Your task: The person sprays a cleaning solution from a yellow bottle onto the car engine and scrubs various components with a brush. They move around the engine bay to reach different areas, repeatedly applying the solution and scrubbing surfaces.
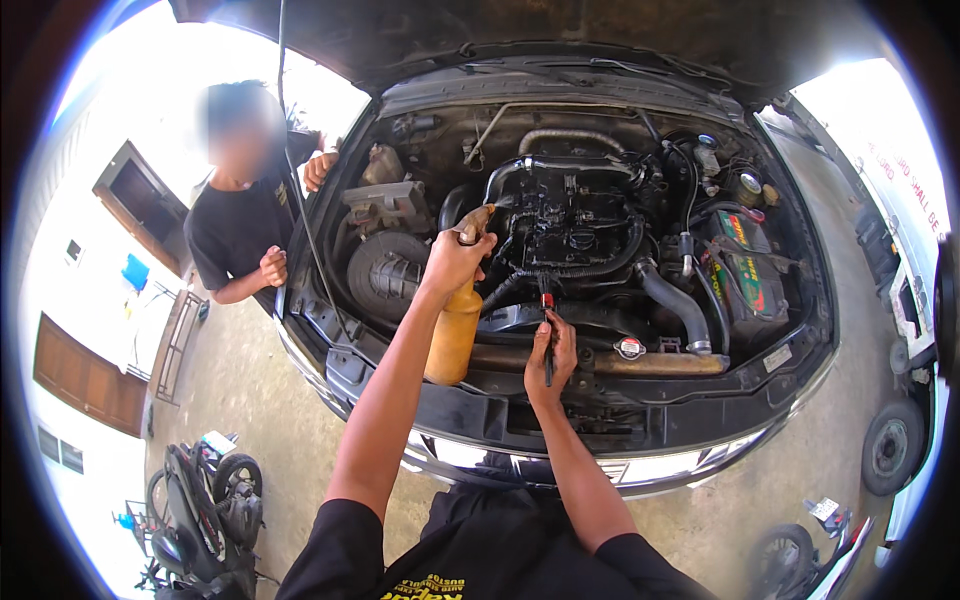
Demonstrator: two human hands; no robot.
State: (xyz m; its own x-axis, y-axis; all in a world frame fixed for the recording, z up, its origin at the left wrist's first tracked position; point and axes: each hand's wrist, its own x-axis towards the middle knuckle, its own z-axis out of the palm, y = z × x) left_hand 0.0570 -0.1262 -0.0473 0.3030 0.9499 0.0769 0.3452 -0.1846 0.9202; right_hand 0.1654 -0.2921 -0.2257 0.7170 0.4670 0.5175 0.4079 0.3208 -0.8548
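My left hand [456, 262] is wrapped round the neck of a yellow spray bottle [454, 338]. Its nozzle points at the wet, black engine cover [570, 215], and a faint spray shows near the tip. Lower and to the right, my right hand [551, 362] grips the dark handle of a small brush [547, 300] with a red band. The brush's dark bristles point up at the front of the engine, beside a ribbed black hose; whether they touch it I cannot tell.
A battery [745, 280] sits at the engine bay's right, a round black housing [385, 275] at its left. The raised hood [560, 40] hangs above, held near a thin rod. Another person [240, 200] stands at the left fender. A motorcycle [205, 510] is parked lower left.
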